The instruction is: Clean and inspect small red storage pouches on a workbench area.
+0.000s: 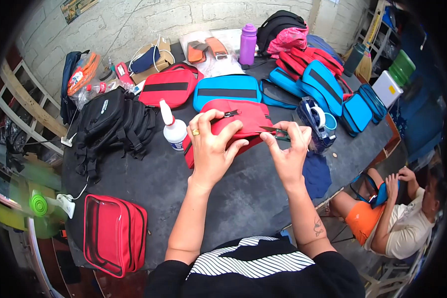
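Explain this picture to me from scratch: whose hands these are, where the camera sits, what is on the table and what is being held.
There is no machine here. The camera is worn on a person's head and looks down, so the two bare forearms rising from the lower edge are the wearer's own. The wide lens bends straight edges near the rim.

The left hand presses on a red zippered pouch lying on the dark table. The right hand holds small thread snips at the pouch's edge.

Around them lie a white glue bottle, a black backpack, more red and blue pouches, a tape dispenser and a purple bottle. Another person sits low at the right.
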{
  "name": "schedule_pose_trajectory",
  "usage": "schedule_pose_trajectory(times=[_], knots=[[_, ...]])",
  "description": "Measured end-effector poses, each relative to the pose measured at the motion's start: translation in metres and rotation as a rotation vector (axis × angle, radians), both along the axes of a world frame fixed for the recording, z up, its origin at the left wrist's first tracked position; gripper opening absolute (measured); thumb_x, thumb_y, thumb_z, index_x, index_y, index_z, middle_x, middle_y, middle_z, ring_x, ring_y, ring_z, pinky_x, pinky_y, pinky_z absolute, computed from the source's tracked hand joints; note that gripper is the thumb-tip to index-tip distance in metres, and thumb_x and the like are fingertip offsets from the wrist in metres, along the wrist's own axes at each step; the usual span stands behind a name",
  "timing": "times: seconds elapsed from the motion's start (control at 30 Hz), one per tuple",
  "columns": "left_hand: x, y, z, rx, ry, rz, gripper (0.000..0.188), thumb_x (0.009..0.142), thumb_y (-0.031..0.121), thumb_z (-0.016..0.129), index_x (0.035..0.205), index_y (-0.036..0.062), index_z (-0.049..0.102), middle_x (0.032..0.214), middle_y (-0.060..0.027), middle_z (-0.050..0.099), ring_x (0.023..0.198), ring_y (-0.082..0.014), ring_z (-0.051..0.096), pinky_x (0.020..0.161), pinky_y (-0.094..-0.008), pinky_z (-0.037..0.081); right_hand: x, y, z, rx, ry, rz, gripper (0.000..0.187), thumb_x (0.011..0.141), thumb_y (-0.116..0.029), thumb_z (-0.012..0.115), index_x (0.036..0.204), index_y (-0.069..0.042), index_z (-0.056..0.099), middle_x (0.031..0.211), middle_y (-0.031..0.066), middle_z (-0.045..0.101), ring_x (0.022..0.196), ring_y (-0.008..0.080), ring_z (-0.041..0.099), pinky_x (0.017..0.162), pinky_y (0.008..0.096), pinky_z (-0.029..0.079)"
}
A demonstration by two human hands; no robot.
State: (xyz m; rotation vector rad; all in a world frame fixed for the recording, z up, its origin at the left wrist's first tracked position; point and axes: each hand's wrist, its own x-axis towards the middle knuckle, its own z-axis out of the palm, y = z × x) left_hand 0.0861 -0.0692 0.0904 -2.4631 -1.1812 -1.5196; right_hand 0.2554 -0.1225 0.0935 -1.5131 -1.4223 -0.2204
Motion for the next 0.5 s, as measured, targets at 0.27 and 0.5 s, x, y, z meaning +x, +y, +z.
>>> schedule_pose_trajectory(times=[0.27,0.5], knots=[[0.0,-0.0087,-0.0039,0.048,0.033,0.028,0.032,0.063,0.024,0.083,0.092,0.017,0.071,0.108,-0.0094,0.046,0.107,-0.0283,0.043,0.094,-0.0419,0.033,-0.0002,0.0034,-0.0057,0.121,-0.103,0.02,0.034,0.063,-0.023,0.085,0.079,-0.006,0.061,0.078,0.002,0.058,0.084,0.0221,0.043,0.075,0.0341,0.037],[0.0035,-0.0098,-0.0058,0.015,-0.026,0.036,0.031,0.06,0.016,0.082,0.089,0.0178,0.073,0.104,-0.0087,0.046,0.105,-0.0265,0.044,0.093,-0.04,0.033,0.002,0.0027,-0.003,0.113,-0.141,0.009,0.036,0.061,-0.023,0.086,0.078,-0.006,0.06,0.077,0.0018,0.057,0.085,0.0229,0.043,0.078,0.0357,0.035]])
